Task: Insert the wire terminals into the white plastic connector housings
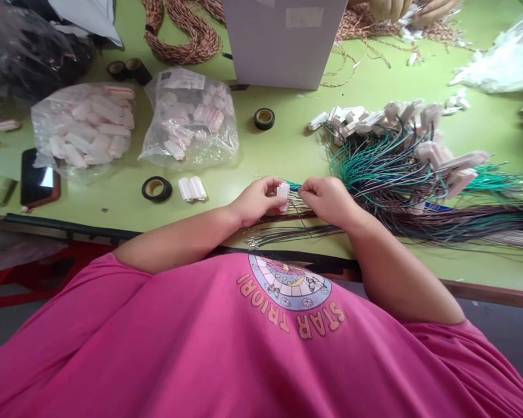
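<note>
My left hand (260,201) is closed on a small white plastic connector housing (282,196), held upright between thumb and fingers just above the wires. Close by on its right, my right hand (326,198) is pinched at the housing's side; a thin wire seems to be between its fingertips, though the tips are partly hidden. Green, blue and brown wires (282,235) with bare metal ends run beneath both hands. To the right lies a big bundle of wires (374,162) with white connector housings on many ends. Two loose white housings (192,189) rest left of my left hand.
Clear bags of white housings (91,125) (191,116) lie at the left. Black tape rolls (157,189) (264,119), a phone (38,177) and a grey box (282,46) stand around. Across the table, another person's hands (411,10) work over twisted wires (183,35).
</note>
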Available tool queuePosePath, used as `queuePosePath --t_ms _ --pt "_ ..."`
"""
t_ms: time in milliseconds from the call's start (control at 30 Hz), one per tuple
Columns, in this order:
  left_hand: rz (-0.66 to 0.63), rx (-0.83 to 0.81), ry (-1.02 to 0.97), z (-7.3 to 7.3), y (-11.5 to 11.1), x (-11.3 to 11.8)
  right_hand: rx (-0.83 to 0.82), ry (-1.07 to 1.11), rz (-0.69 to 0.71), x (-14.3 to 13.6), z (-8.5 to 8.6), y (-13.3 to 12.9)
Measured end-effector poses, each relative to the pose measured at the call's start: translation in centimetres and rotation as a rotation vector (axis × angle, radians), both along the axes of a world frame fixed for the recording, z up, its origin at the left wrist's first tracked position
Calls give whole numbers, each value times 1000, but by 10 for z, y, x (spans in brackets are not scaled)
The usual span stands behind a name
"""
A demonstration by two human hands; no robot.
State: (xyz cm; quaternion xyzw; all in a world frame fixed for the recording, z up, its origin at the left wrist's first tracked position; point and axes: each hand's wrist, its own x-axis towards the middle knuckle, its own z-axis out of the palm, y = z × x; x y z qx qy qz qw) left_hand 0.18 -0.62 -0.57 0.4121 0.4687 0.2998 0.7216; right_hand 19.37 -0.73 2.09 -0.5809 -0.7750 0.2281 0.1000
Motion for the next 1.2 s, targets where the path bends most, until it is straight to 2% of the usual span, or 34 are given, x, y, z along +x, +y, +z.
queuePosePath --t_ms 300,533,667,833,967,1100,1167,1200 --pt "-13 13 -5 1 -1 0 -13 -31 -10 1 4 0" --pt "-53 103 57 -2 -1 1 -1 -116 40 -13 -5 -8" --pt "-56 120 70 -3 -1 2 -30 -59 28 -17 -10 -8" --pt "-79 87 50 1 0 4 -46 62 20 -4 -9 1" --pt "-94 121 48 4 -2 3 -14 63 129 1 1 1" --pt "-81 205 56 5 -5 1 112 -158 283 -9 23 -11" --pt "-135 187 49 5 -5 0 112 -195 220 -4 40 -21" --pt "-163 177 59 6 -6 0 123 -145 149 4 49 -28"
